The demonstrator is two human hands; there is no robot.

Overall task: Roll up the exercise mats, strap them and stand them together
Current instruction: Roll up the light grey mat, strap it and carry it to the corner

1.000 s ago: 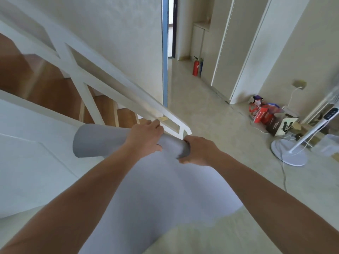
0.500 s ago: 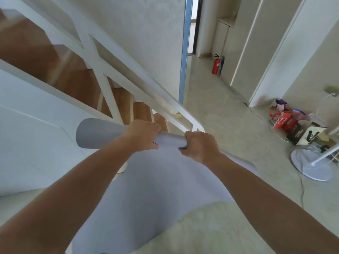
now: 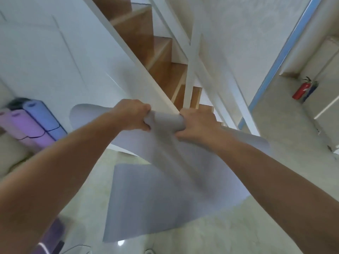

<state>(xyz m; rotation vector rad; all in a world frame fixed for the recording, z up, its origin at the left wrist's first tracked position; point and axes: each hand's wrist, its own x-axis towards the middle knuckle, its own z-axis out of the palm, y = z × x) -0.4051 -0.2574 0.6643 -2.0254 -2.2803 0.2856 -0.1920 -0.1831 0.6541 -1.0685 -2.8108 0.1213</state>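
Pale, glossy floor point(image 3: 183, 241) under you, and a white-panelled staircase point(image 3: 161, 52) with wooden treads climbing away straight ahead, its white railing point(image 3: 194, 57) crossing in front of the steps. Off to your right, a blue-edged door frame point(image 3: 275, 65), and past it a red fire extinguisher point(image 3: 300, 89) standing against the wall. Down at your left, three rolled mats point(image 3: 34, 121), pink, purple and blue, stand bunched together by the stair panel, black straps round them. Something dark purple point(image 3: 53, 237) sits at your lower left, too blurred to name.

Now the grey mat point(image 3: 165, 189): you've got it up in the air at arm's length. Its top is rolled into a tube, and your left hand point(image 3: 132, 116) and right hand point(image 3: 198, 125) grip that tube close together, a short bare stretch of roll between them. Both sets of fingers are curled over and round it, knuckles up, tips hidden behind the roll. The ends flare out loose beyond each fist, and the unrolled sheet hangs down below your hands toward the floor; whether its bottom edge touches, I can't tell.
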